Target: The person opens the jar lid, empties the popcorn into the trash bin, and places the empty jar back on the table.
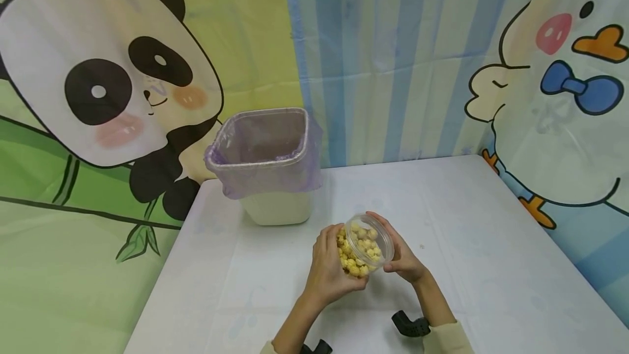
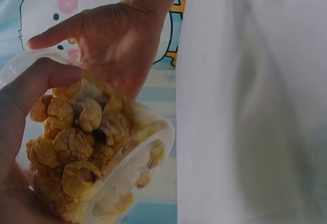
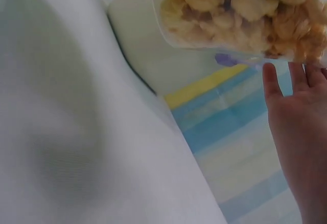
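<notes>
A clear plastic jar (image 1: 350,260) of yellow caramel popcorn is held tilted over the white table, its clear round end (image 1: 388,246) turned up and to the right. My left hand (image 1: 328,266) grips the jar's side, fingers behind it and thumb in front. In the left wrist view the left thumb (image 2: 48,78) lies across the jar near its clear rim, with popcorn (image 2: 69,147) packed inside. My right hand (image 1: 405,258) spans the round end, fingers at the top and thumb below. In the right wrist view, the right fingertips (image 3: 271,73) stand at the jar's lower edge.
A pale bin (image 1: 277,207) with a purple liner bag (image 1: 314,171) stands at the back left of the white table (image 1: 275,288). Behind it hangs a cartoon curtain (image 1: 368,70) with a panda and a duck. Black wrist devices (image 1: 410,325) sit on both wrists.
</notes>
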The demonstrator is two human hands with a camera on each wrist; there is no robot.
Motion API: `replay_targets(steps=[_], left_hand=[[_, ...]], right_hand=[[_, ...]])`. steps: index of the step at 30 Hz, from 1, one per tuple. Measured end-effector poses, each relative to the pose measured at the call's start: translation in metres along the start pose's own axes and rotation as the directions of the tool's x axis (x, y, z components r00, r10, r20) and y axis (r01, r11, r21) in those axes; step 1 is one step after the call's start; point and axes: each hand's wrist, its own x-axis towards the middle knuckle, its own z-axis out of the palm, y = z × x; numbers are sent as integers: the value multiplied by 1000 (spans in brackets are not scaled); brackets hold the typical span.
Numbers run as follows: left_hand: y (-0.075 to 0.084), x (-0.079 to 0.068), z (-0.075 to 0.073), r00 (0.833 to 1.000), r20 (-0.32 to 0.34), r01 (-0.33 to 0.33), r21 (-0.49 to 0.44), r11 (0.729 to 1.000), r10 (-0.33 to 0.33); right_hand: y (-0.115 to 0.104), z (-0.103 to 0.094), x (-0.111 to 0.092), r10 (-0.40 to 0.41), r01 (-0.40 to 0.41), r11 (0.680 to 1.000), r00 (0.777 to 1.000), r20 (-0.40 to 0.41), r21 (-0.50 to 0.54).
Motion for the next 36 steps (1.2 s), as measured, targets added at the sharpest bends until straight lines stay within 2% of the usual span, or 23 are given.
replay_targets(steps=[5,9,12,15,20,24,30,36], left_hand=[[2,-2,-3,996,86,33,-95,995,-25],[1,-2,-4,995,90,42,-94,995,-33],[0,-1,-4,997,69,43,-70,997,-38],[-2,-1,-3,999,39,39,-27,999,-38],[-5,0,1,999,-27,21,67,998,-19],[-6,-1,4,998,-65,-2,114,993,9],[-7,-2,4,996,-82,-16,134,991,27],[-5,-2,1,999,-31,-7,51,999,9]], right_hand=[[-4,-4,4,-21,12,997,993,119,78],[-5,-4,7,-46,34,996,988,146,86],[-5,-3,6,-58,52,997,992,109,54],[-5,1,2,-51,51,999,998,31,-16],[-4,9,-2,-28,14,992,993,-112,-122],[-2,14,0,10,-44,983,983,-181,-180],[-1,18,2,40,-99,960,975,-220,-263],[-5,13,1,30,-79,953,986,-167,-292]])
